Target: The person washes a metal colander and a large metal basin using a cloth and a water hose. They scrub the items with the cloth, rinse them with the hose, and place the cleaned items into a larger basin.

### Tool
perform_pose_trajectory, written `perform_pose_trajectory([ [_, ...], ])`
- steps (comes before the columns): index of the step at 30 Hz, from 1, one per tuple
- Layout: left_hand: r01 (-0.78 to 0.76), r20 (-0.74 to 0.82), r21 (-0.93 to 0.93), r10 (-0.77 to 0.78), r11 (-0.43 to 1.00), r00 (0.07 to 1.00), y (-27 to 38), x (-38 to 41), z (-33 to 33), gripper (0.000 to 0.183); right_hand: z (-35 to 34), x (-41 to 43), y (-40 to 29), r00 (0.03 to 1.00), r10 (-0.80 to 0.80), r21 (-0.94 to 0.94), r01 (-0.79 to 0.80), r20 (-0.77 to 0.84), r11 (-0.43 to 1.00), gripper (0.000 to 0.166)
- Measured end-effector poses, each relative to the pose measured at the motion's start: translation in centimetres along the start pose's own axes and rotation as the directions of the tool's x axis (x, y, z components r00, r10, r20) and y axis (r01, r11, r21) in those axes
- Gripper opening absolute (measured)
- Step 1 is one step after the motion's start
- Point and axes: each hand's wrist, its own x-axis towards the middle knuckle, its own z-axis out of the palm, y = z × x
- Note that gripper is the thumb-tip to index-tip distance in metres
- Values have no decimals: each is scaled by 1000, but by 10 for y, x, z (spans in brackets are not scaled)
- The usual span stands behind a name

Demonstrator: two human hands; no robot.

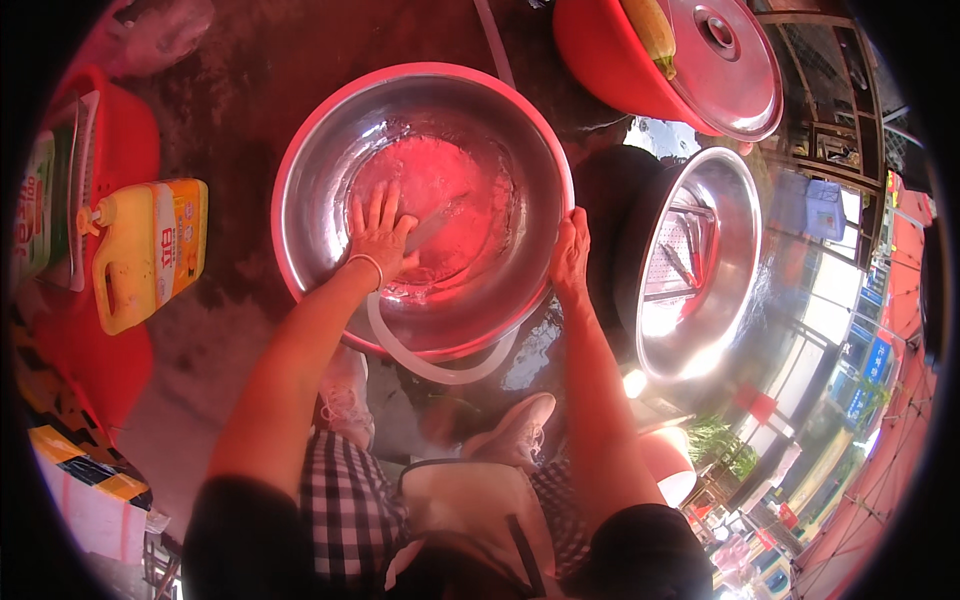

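A large round metal basin [442, 94] lies before me with water moving in its bottom. My left hand [381, 238] is inside it over the water, fingers spread, beside the end of a pale hose [442, 373]. Whether the palm presses on the hose cannot be told. The hose bends over the near rim and runs down outside. My right hand [571, 251] grips the basin's right rim, thumb and fingers on the edge.
A second metal basin [739, 300] with a perforated tray and tools stands right. Behind it is a red tub [607, 60] with a metal lid [727, 82] and a squash [651, 34]. A yellow detergent jug [150, 255] stands left, by a red basket [135, 142].
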Motion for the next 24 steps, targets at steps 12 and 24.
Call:
perform_pose_trajectory([
  [12, -26, -65, -20, 25, 999, 998, -4, 3, 4, 50, -12, 43, -31, 994, -89, 126, 81, 63, 989, 30],
  [24, -47, -74, -17, 45, 999, 996, -4, 5, 5, 50, -12, 42, -32, 998, -11, -64, 14, 60, 998, 32],
])
